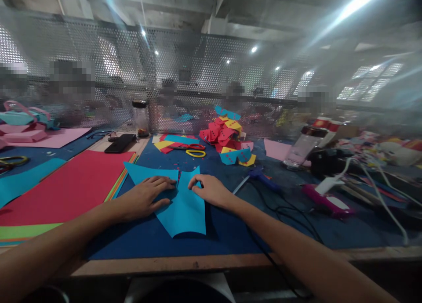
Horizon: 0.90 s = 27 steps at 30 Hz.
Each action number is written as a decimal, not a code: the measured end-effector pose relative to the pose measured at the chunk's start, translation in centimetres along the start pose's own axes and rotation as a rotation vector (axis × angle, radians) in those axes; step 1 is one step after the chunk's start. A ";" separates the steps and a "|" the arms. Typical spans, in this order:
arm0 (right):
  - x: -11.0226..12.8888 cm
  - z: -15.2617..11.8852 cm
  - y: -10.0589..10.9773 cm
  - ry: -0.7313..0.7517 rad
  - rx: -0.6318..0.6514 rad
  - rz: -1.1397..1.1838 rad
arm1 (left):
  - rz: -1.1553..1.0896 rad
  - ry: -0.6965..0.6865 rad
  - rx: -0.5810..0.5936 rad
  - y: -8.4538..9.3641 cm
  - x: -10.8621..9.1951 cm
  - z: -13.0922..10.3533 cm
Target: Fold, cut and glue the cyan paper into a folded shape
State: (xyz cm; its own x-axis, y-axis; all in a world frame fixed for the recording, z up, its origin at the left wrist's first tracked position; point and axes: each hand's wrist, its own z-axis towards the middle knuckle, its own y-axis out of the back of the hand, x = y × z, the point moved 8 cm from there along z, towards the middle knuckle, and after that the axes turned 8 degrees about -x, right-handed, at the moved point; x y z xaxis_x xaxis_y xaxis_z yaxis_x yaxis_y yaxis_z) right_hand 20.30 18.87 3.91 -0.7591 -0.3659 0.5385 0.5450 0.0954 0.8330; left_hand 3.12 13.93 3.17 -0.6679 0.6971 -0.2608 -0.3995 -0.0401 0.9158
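Note:
A bright blue sheet of card paper [184,213], slit at its upper edge and slightly bent, lies in front of me on the dark blue table mat. Flat on its left part rests my left hand [150,196], fingers stretched out, beside the slit. Over the right part, my right hand [207,189] has its fingers curled together at the paper; the fingertips are partly hidden. Just beyond the sheet are scissors [196,153] with yellow and red handles, lying by several blue, red and yellow paper scraps [181,140].
At left lies a stack of coloured sheets, red on top [75,184], with a black phone [120,143] behind. A pile of cut paper pieces [226,134] stands at the back. Rightward are a blue glue gun [263,178], its cable, a purple power strip [326,201] and a glass bottle [303,149].

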 end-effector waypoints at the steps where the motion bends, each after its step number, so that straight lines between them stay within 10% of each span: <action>1: 0.0 0.0 0.1 0.003 -0.004 0.007 | -0.008 0.001 -0.003 0.0 0.0 0.0; 27: 0.8 -0.7 0.0 0.084 0.082 0.012 | -0.027 0.001 0.041 0.5 -0.2 -0.6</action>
State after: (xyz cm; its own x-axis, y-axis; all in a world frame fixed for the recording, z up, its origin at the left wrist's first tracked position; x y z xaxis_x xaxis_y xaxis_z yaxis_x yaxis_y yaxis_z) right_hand 19.95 17.96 4.29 -0.7186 -0.4400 0.5385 0.5201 0.1738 0.8362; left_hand 2.67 13.36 3.55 -0.6574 0.6971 -0.2861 -0.3914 0.0085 0.9202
